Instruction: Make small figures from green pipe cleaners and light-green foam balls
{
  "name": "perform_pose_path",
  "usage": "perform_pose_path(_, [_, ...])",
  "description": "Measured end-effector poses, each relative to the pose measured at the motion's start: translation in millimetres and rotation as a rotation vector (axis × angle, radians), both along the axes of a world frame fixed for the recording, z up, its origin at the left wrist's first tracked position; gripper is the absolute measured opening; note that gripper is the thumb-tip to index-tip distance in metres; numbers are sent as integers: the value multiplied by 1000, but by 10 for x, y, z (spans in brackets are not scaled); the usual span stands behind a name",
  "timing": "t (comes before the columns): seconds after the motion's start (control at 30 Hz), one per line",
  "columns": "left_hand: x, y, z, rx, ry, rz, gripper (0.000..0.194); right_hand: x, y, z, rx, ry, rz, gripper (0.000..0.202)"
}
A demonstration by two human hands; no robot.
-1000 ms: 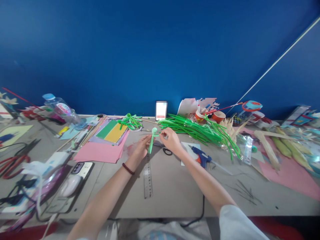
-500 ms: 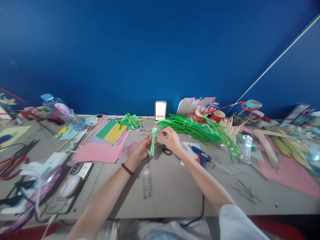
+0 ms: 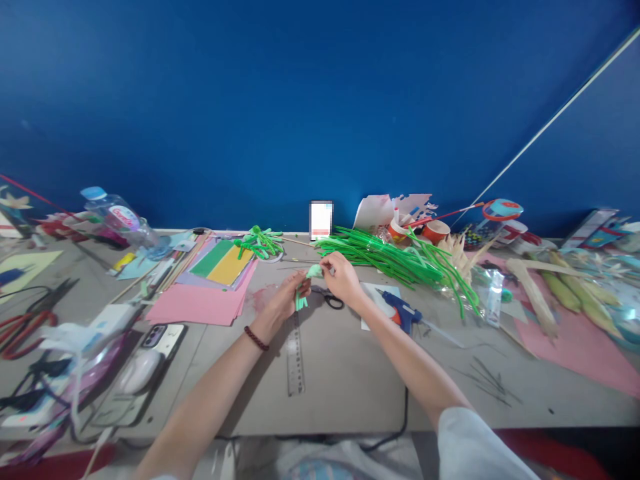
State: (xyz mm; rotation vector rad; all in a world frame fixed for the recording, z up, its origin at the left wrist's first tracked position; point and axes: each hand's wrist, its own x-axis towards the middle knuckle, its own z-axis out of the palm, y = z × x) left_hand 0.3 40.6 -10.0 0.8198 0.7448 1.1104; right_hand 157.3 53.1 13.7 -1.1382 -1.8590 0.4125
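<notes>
L grip has the pale green fuzzy piece pinched above the tabletop, near the scissors. R grip looks closed on its rounded top, afaict. Imo brace the lower strands w/ L, go light w/ R so fuzz doesn't squash.

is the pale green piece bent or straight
Bent: the top of the pale green piece points toward the right hand; its ends hang beside the left hand.

The green figure has tipped toward the right hand.
</notes>
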Motion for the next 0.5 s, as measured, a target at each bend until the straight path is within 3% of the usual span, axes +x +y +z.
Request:
perform_pose_path(0.23, [3,12,-90,97,162,-6,30,10,63,-17,-106,119,58,12])
perform_pose_path(0.5, [7,-1,-122,19,239,-184,33,80,117,-40,-232,174,117,13])
